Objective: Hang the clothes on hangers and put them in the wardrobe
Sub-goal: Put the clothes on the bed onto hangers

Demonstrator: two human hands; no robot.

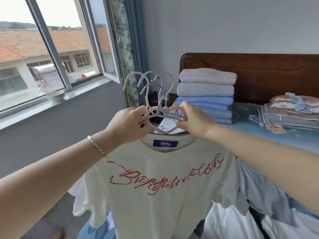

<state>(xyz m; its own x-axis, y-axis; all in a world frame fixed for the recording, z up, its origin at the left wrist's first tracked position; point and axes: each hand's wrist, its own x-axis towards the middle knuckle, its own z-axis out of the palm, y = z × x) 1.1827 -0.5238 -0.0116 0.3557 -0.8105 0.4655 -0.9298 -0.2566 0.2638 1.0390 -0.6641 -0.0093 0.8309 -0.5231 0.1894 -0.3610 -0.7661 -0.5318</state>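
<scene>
Bedroom, bed [259, 130] on the right. Left hand [127, 123] grips hanger bundle [150, 111]; right hand [193, 119] pinches pink heart hanger [163, 131], hooks up, T-shirt [164, 187] hanging straight below.

T-shirt [155, 195]: white, red beaded script, blue collar label, front facing you, hung on pink heart hanger [172, 107] | hangers [160, 100]: bunched, perhaps four, hooks up | folded clothes [206, 95]: neat stack beyond

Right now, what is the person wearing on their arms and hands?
No sleeves show on the left arm or right arm. A bracelet of pale pink beads circles the left wrist. Left hand and right hand wear no gloves.
</scene>
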